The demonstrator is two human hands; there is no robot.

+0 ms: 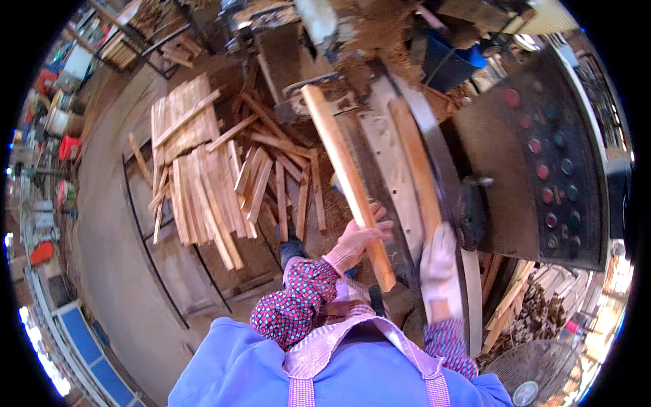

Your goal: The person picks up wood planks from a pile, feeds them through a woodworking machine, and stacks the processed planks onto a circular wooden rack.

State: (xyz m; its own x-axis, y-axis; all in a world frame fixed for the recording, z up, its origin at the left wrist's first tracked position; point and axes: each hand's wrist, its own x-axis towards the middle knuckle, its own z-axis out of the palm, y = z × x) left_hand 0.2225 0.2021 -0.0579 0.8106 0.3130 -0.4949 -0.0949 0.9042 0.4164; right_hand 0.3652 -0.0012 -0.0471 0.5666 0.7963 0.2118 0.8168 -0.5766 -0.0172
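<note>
My left hand (359,239) has its fingers wrapped round a long, pale wooden strip (342,166). The strip slants across in front of me, its near end just past my hand. In a white glove, my right hand (439,264) grips the near end of a second wooden strip (415,159), though the hand is somewhat blurred. That second strip lies lengthwise on the narrow metal bed (386,152) of a woodworking machine, beside a raised guide edge. The two strips are apart, and the first one is left of the bed.
A stack of wooden strips (193,183) stands to the left, with loose strips (291,163) heaped beside it. On the right is a dark control panel (549,156) with several buttons. A blue bucket (451,61) stands beyond the machine; a fan (539,373) is at lower right.
</note>
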